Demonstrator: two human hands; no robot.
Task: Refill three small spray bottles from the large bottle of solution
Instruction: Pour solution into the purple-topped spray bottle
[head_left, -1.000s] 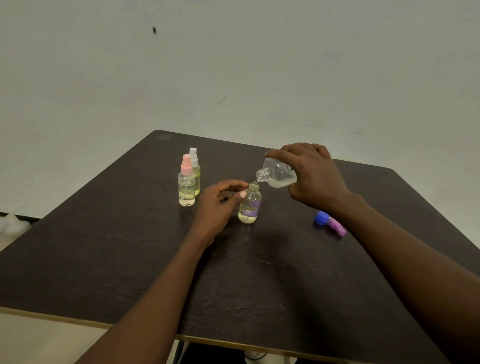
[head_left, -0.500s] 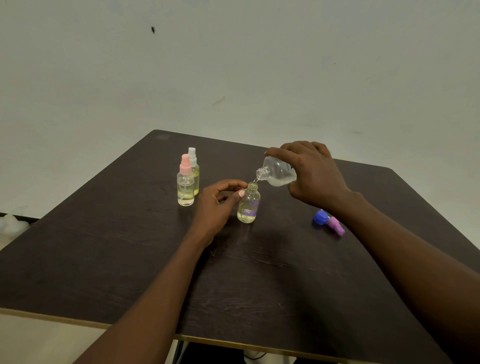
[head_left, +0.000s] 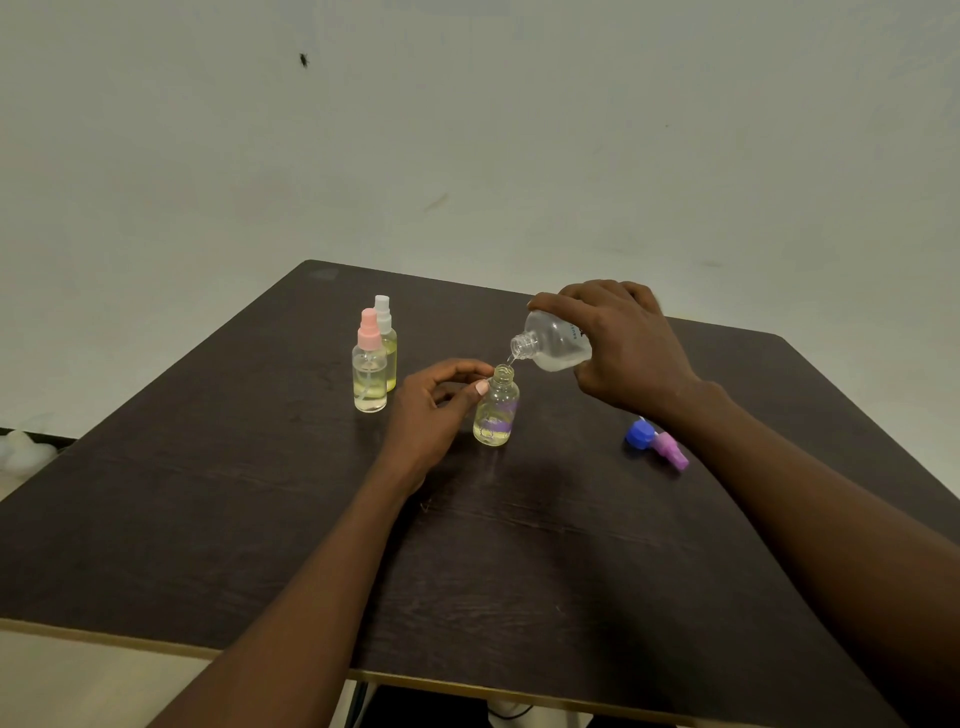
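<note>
So the open bottle (head_left: 496, 413) stands uncapped near the middle of the table (head_left: 260, 519), maybe a third full of yellowish liquid with a purple tint low down. The left hand (head_left: 431, 410) steadies it, thumb and forefinger curled in at its neck. The right hand (head_left: 621, 348) is wrapped over the big bottle (head_left: 553, 347), tipped almost flat, mouth just above the open bottle's neck with a thin trickle running down into it. Off to the left, the pink-capped bottle (head_left: 369, 371) and white-capped bottle (head_left: 385, 338) stand upright, touching or nearly so, both holding yellowish liquid. Under the right wrist, a blue cap (head_left: 639, 434) and purple sprayer (head_left: 670, 451) lie side by side. Plain pale wall (head_left: 519, 130) behind.
</note>
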